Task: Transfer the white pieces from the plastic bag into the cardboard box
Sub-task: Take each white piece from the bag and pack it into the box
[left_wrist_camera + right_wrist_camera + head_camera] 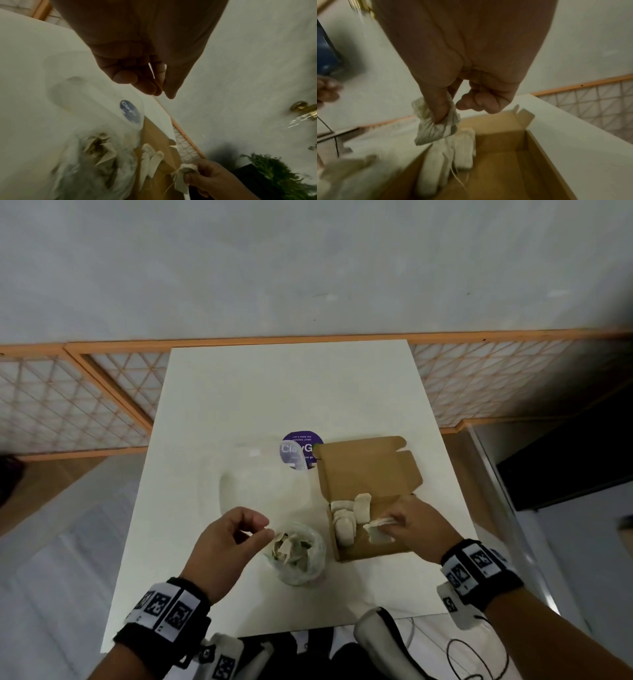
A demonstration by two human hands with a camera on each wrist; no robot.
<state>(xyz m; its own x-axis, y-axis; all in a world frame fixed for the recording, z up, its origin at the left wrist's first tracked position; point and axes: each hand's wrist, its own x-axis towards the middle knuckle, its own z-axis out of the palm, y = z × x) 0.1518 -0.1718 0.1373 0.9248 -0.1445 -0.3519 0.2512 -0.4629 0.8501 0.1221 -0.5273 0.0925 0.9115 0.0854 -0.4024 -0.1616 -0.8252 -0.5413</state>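
A crumpled white piece (435, 129) hangs pinched between the thumb and forefinger of the right hand (416, 527), the other fingers (477, 100) curled in beside it and holding nothing. A thin string trails down from the piece. Directly below those fingertips sits the open cardboard box (371, 546), its lid flap folded back on the side away from the person. Several more white pieces (349, 517) already lie inside the box — packed toward its left wall, just beside the pinched one.

To the left of the right hand's fingers, the plastic bag (301, 556) stands open-mouthed on the white table (205, 405), with a heap of white pieces inside it. The left hand (227, 537) hovers just beside the bag's mouth, thumb and forefinger drawn close together, the rest loosely curled; whether they pinch the bag's clear rim cannot be told.

Beyond the left hand's fingertips lies a clear plastic lid (263, 474) — and past that a round purple sticker (301, 450), partly covered by the box flap.
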